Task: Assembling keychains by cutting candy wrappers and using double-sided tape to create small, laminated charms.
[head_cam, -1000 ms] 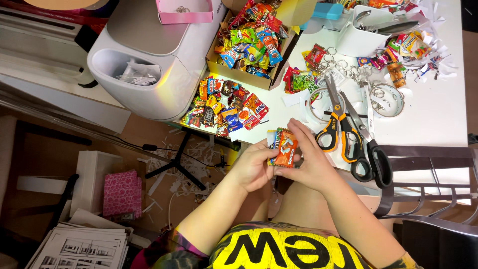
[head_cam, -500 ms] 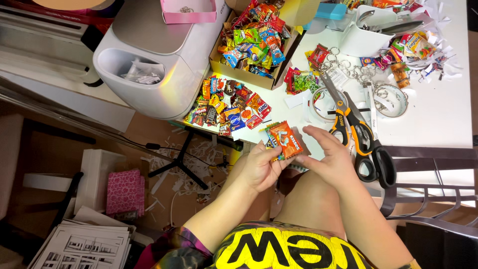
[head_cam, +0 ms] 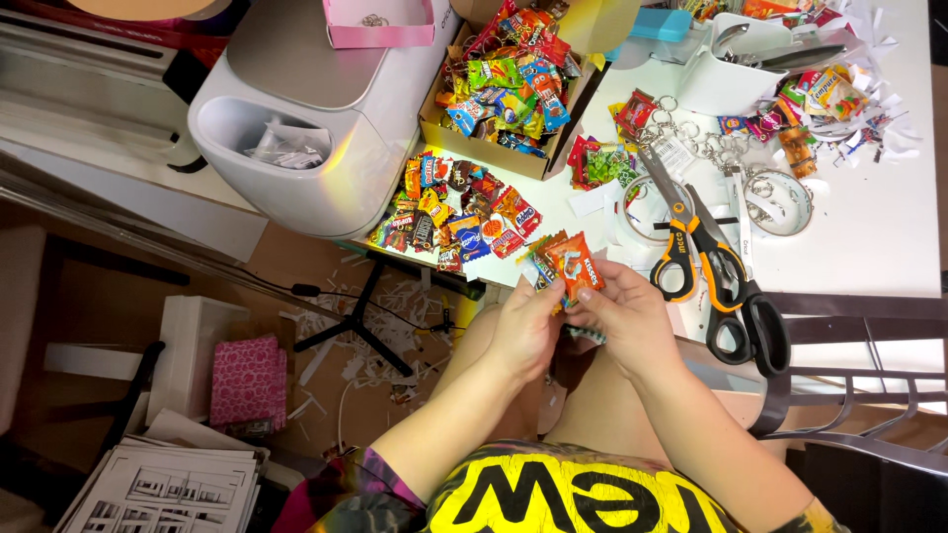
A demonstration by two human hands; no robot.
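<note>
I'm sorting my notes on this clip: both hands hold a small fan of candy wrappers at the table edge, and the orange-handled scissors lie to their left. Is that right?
Not quite. In the head view, the orange-handled scissors lie to the right of the hands, not the left. The rest holds: the left hand and right hand hold a small fan of candy wrappers at the table edge.

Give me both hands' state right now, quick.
Left hand: closed on the small stack of candy packets, fingers at its lower edge.
Right hand: closed on the same stack, pinching the orange top packet.
</note>
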